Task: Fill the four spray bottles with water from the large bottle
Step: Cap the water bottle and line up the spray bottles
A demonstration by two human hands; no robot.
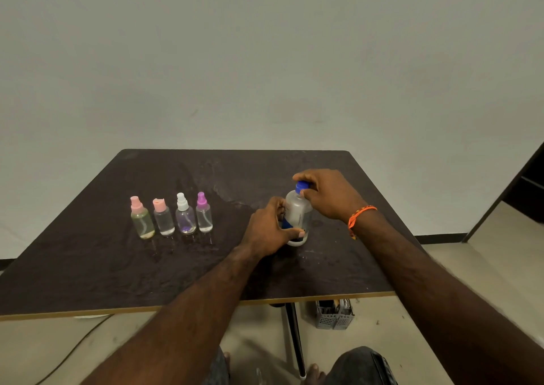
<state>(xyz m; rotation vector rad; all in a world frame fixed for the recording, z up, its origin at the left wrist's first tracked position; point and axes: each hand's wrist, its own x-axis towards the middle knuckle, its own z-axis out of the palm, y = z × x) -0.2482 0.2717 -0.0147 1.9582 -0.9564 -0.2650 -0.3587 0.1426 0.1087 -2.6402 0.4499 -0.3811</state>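
Note:
A large clear bottle with a blue cap stands upright on the dark table, right of centre. My left hand grips its lower body. My right hand pinches the blue cap from above. To the left stand several small spray bottles in a row: a pink-capped yellowish one, a pink-capped clear one, a white-capped one and a purple-capped one. All of them are upright with their caps on.
The table top looks wet in the middle and near the spray bottles. A grey perforated basket sits on the floor under the table's front edge, beside the table leg. A cable runs across the floor at left.

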